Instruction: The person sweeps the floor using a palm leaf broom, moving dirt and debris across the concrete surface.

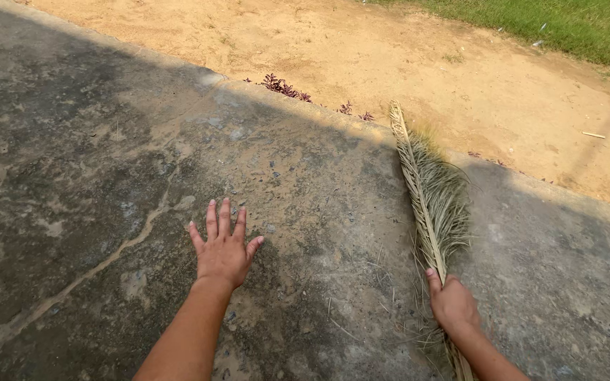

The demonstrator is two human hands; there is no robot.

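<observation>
Dried palm frond [428, 194]: lies right of centre in the frame, on the concrete slab [72, 176], running from the slab's sunlit edge at upper centre-right down to the bottom edge. Midrib pale and stiff, tan-grey leaflets fan out mostly to its right side, a few loose strands trail left near the base.

Your right hand [453, 305], lower right of frame, is wrapped around the midrib near the frond's lower end, fingers curled tight on the stem, thumb up along it.

Your left hand [224, 250], lower centre, is empty: palm down, fingers spread wide over the slab. Can't tell if it's pressing on the concrete or just above it. Well apart from the frond.

Slab is dark, weathered, patchy with sandy dust, a pale crack line runs diagonally across the left half. Most of it is in shadow.

Past the slab edge, upper frame: bare sandy ground [390, 56] in full sun, small dark reddish plants [285, 87] right at the edge, couple of pale sticks [593, 135] at far right. Grass [573, 25] in the upper right corner.
</observation>
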